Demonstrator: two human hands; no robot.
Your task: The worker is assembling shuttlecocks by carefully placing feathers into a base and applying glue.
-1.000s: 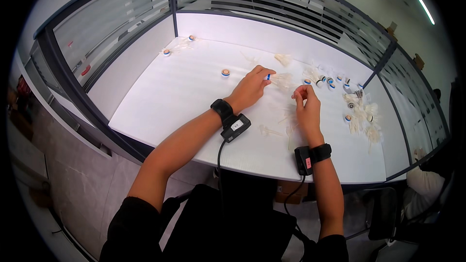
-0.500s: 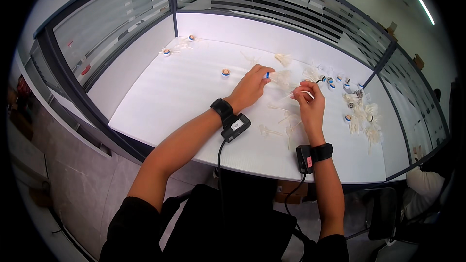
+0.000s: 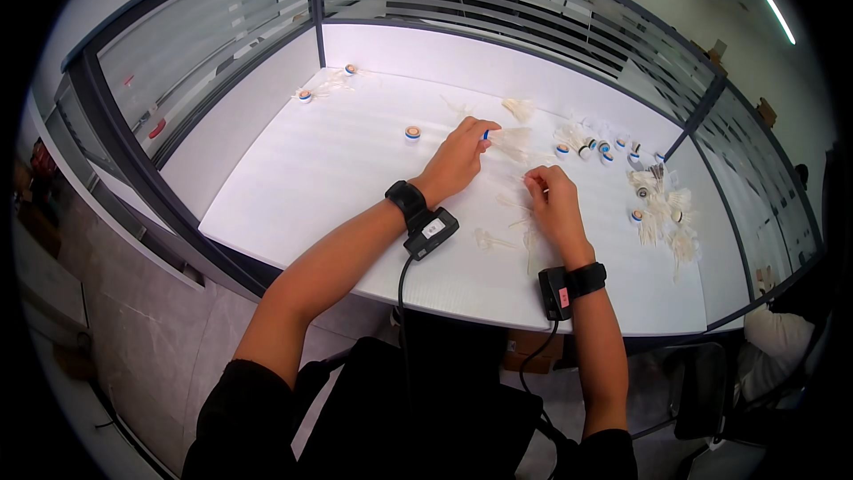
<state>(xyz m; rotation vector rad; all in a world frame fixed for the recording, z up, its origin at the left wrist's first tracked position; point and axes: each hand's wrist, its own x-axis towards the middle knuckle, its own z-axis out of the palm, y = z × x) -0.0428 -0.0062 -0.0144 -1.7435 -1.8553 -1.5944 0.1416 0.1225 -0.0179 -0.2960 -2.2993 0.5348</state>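
My left hand point(image 3: 458, 160) is closed on the blue-banded cork end of a shuttlecock point(image 3: 513, 142); its pale feather skirt points right. My right hand point(image 3: 555, 204) is lower and to the right, thumb and fingertips pinched together above the tabletop. What sits in that pinch, if anything, is too small to make out. Below and beside it lie loose pale feathers point(image 3: 495, 239). To the left of my left hand, a bare shuttlecock cork point(image 3: 412, 132) with a blue band stands on the table.
On the right lies a cluster of shuttlecocks point(image 3: 657, 200) and corks point(image 3: 607, 158). Two corks point(image 3: 306, 96) with feather bits rest at the far left corner, and a feather bunch point(image 3: 517, 108) near the back. A partition point(image 3: 498, 53) borders the white table point(image 3: 302, 178).
My right hand has moved left and down, away from the shuttlecock, and the white feather seen at its fingertips is no longer distinct. My left hand keeps its hold, barely shifted.
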